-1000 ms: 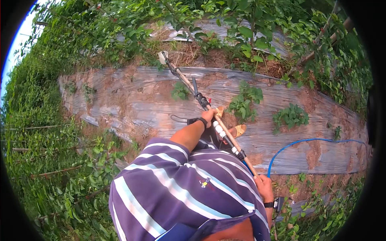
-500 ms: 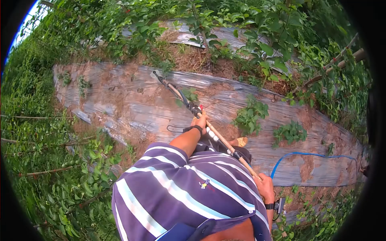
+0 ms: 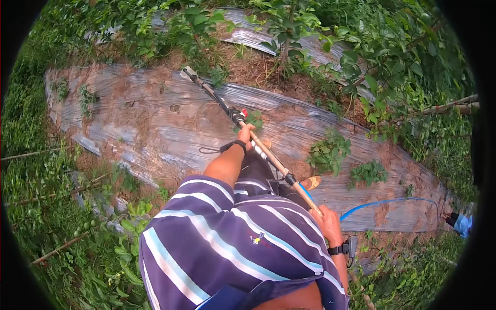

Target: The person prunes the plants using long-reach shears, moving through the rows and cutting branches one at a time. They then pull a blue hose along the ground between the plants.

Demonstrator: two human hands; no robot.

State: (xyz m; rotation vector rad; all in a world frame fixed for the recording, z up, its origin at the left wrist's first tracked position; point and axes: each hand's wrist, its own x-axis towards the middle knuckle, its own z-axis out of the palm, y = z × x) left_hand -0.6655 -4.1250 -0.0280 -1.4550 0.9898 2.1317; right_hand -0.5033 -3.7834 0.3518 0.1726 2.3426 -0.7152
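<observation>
I hold a long spray lance tied along a wooden stick, pointing up and left over the ground. My left hand grips it near the middle, just below a black valve with a red part. My right hand grips the stick's near end by my hip. The nozzle tip hangs over the far edge of the plastic mulch sheet. A blue hose runs from the lance across the sheet to the right.
Small green plants grow through holes in the silver mulch. Dense leafy bushes and bamboo poles border the bed at the top and right; weeds fill the left. A sandalled foot shows below the lance. Another person's blue sleeve is at far right.
The lance and both hands have swung left and upward in view, and the nozzle now reaches the sheet's far edge. The view has shifted, bringing a blue sleeve into sight at right.
</observation>
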